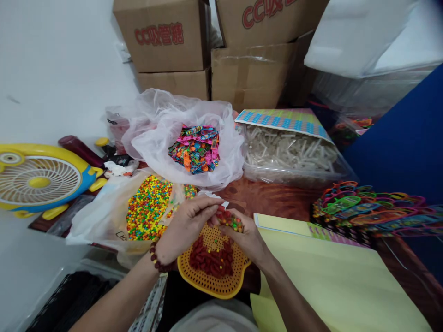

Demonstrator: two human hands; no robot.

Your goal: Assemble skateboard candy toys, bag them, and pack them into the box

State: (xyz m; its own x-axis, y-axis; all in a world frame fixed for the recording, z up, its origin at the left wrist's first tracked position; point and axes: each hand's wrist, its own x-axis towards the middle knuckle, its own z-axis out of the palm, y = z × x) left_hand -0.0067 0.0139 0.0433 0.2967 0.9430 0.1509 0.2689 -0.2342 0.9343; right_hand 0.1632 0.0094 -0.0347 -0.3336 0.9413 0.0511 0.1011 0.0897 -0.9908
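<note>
Both of my hands meet above a yellow perforated basket (221, 292). My right hand (249, 237) is closed around a small clear candy container (236, 224) filled with multicoloured candy balls; red shows at its upper end. My left hand (185, 223), with a beaded bracelet at the wrist, pinches close to that end. What its fingertips grip is hidden. A small white piece (224, 203) sticks out beside them. Red plastic pieces (211, 259) and a few loose candy balls lie in the basket. Left of my left hand, an open bag holds many small candy balls (147, 210).
Behind stands a white plastic bag (224, 161) of colourful flat pieces. A clear bin (294, 173) holds translucent tubes. To the right are yellow sheets (332, 272) and a rack of colourful looped items (360, 207). A yellow fan (39, 180) sits left; cardboard boxes (249, 76) rise behind.
</note>
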